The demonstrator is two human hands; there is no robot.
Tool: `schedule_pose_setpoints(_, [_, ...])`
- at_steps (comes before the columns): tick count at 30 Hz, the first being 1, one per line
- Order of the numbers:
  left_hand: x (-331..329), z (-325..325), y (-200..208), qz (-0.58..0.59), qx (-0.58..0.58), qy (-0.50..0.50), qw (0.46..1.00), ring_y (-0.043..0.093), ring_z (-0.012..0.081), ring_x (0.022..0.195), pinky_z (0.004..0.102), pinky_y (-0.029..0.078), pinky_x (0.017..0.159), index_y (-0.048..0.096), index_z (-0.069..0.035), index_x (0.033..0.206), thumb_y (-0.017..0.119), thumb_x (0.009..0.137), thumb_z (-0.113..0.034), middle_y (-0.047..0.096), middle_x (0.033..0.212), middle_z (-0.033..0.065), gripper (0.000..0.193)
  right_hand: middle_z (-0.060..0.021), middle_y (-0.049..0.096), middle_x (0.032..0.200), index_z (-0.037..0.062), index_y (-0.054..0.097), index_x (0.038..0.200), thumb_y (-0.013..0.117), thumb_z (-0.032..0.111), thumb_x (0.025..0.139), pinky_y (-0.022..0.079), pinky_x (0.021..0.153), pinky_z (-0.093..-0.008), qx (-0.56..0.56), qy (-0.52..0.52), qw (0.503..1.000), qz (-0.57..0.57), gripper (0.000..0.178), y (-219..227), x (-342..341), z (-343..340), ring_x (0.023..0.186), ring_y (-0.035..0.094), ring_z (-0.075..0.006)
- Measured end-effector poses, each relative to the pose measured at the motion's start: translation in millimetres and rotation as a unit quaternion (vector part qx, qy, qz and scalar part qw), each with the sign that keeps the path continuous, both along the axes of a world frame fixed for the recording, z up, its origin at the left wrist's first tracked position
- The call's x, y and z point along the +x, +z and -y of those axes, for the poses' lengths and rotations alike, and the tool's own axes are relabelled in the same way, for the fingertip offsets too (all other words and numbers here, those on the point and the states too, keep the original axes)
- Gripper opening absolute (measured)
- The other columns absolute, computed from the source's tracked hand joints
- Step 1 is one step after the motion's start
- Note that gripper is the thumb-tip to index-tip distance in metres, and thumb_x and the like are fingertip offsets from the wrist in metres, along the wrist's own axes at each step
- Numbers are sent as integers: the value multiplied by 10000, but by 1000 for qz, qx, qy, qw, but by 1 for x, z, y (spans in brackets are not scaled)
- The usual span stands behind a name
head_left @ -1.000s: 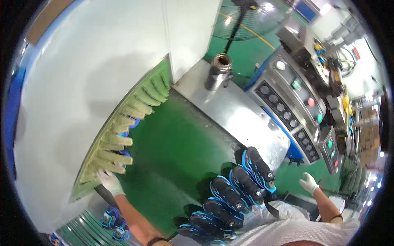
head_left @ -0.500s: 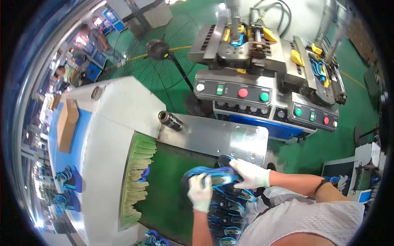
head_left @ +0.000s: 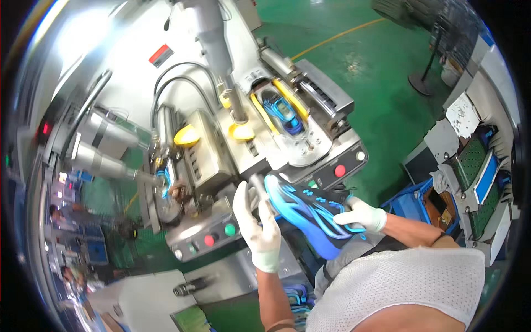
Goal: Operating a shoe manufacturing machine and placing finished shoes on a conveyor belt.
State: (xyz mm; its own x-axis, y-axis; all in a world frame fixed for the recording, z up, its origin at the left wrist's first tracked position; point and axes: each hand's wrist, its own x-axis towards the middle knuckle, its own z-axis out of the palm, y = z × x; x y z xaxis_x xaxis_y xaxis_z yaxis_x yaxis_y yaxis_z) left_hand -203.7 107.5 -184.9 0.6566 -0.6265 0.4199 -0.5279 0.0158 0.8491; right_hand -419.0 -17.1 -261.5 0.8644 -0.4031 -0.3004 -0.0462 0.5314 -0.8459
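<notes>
Both my white-gloved hands hold one blue and black shoe [head_left: 310,213] in front of a grey press machine [head_left: 265,149]. My left hand [head_left: 257,221] grips the toe end, which points at the machine. My right hand [head_left: 362,214] clasps the heel end, with the blue sole turned up. Another blue shoe [head_left: 282,110] lies clamped in the machine's open mould, between yellow parts.
The machine's front panels carry red and green buttons [head_left: 215,235]. A steel bench [head_left: 238,276] stands under my left forearm, with more blue shoes [head_left: 296,296] below. A blue crate [head_left: 412,202] and a rack with blue shoes [head_left: 481,166] stand at the right. The floor [head_left: 376,66] is green.
My view has swung from the green bench with its row of shoes to the press machine. Both hands have lifted one shoe off the bench and carried it up toward the machine.
</notes>
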Motion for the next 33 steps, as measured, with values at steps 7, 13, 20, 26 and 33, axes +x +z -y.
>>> schedule_pose_setpoints(7, [42, 240, -96, -42, 209, 26, 977, 397, 398, 1411, 465, 310, 1175, 301, 57, 1515, 580, 990, -413, 353, 1533, 299, 757, -116, 642, 1288, -5, 456, 1450, 820, 315, 794, 499, 1002, -357, 75, -197, 978, 6, 816, -5, -104, 73, 1138, 639, -190])
schedule_pose_setpoints(13, [96, 365, -200, 18, 264, 126, 956, 399, 485, 1362, 470, 349, 1146, 53, 129, 1527, 666, 907, -288, 331, 1461, 399, 967, -99, 614, 1337, 21, 372, 1510, 800, 213, 793, 527, 961, -353, 98, -316, 944, 4, 857, -4, -126, 73, 1160, 633, -201])
schedule_pose_setpoints(20, [140, 339, -152, -194, 165, -1, 967, 645, 244, 962, 368, 507, 866, 525, 61, 1232, 658, 880, -150, 665, 1097, 168, 432, -84, 646, 1263, 5, 465, 1437, 812, 267, 807, 533, 930, -337, -7, -333, 943, 20, 765, -10, -109, 89, 1089, 652, -182])
schedule_pose_setpoints(26, [64, 163, -69, -272, 64, -34, 959, 562, 152, 1069, 300, 456, 961, 497, 10, 1376, 669, 949, -166, 609, 1212, 78, 492, -83, 610, 1265, -10, 503, 1390, 729, 157, 868, 462, 982, -316, -134, -259, 956, 18, 593, 29, -29, 146, 1113, 585, -162])
schedule_pose_setpoints(33, [-24, -65, -54, -305, 141, 73, 939, 525, 152, 932, 314, 468, 858, 544, 36, 1245, 639, 883, -179, 560, 1057, 63, 432, -100, 686, 879, 31, 630, 1061, 753, 81, 855, 554, 632, -297, -32, -46, 998, -20, 244, 3, 208, 294, 766, 694, -169])
